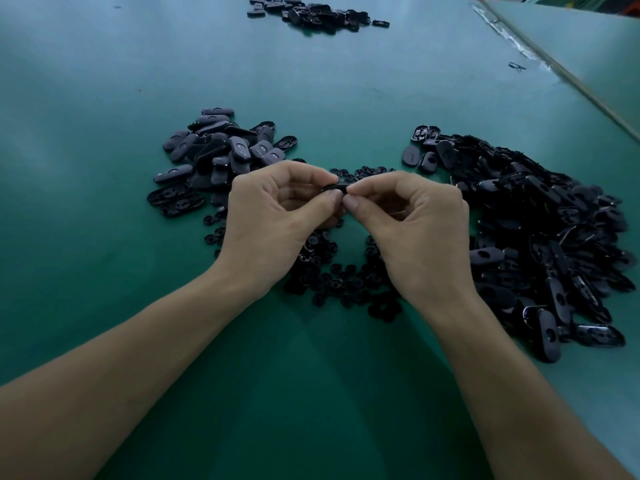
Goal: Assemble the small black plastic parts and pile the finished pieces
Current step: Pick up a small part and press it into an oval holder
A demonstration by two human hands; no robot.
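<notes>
both hands meet above the middle of the desk (104, 140): left hand (273, 216) and right hand (412, 223) each pinch an end of 1 black part (337, 188), fingers curled on it, probably pressing its pieces together. likely finished pile (221, 150) lies toward the left edge, loose shells (540, 220) toward the right.

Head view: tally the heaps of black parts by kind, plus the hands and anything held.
Heaps of oval pieces: 3
Heap of small round parts: 1
Hands, left hand and right hand: 2
Held part: 1
Total: 7
</notes>
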